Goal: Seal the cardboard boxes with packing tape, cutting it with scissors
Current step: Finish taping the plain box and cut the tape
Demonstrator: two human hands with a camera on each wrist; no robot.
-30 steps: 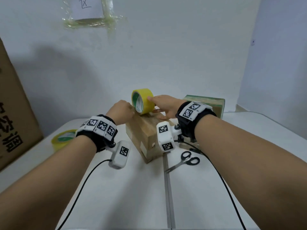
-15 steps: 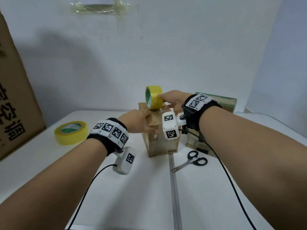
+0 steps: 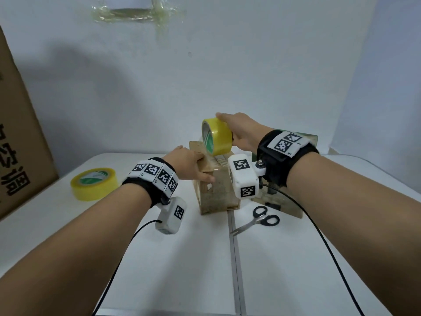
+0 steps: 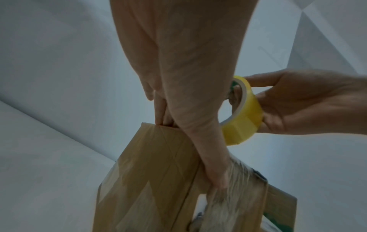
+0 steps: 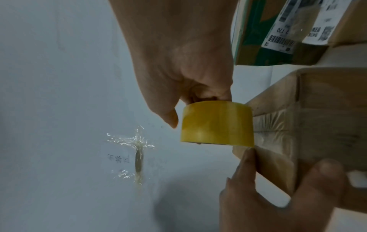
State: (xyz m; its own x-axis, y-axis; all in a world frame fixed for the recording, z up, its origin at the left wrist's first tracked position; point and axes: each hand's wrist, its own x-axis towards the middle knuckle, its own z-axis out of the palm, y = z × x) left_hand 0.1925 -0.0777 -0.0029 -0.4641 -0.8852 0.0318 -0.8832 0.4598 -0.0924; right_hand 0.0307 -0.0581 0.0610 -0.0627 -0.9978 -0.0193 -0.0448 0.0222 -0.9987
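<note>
A small brown cardboard box (image 3: 216, 192) stands upright mid-table. My left hand (image 3: 188, 165) grips its top, fingers over the far edge (image 4: 163, 116) and thumb (image 4: 214, 172) down the taped near face. My right hand (image 3: 241, 131) holds a yellow tape roll (image 3: 217, 139) just above the box's top, fingers through the core (image 4: 236, 97). In the right wrist view the roll (image 5: 216, 124) sits against the box's taped edge (image 5: 278, 125). Black-handled scissors (image 3: 259, 218) lie closed on the table to the right of the box.
A second yellow tape roll (image 3: 94, 183) lies flat at the left. A big cardboard carton (image 3: 20, 137) leans at the far left. A green-printed box (image 3: 289, 201) stands behind my right wrist. A table seam (image 3: 234, 258) runs toward me. Wrist cables trail over the table.
The box now stands straighter under my left hand. My right hand has lifted the roll a little and tilted it over the box's top. The head view has shifted closer.
</note>
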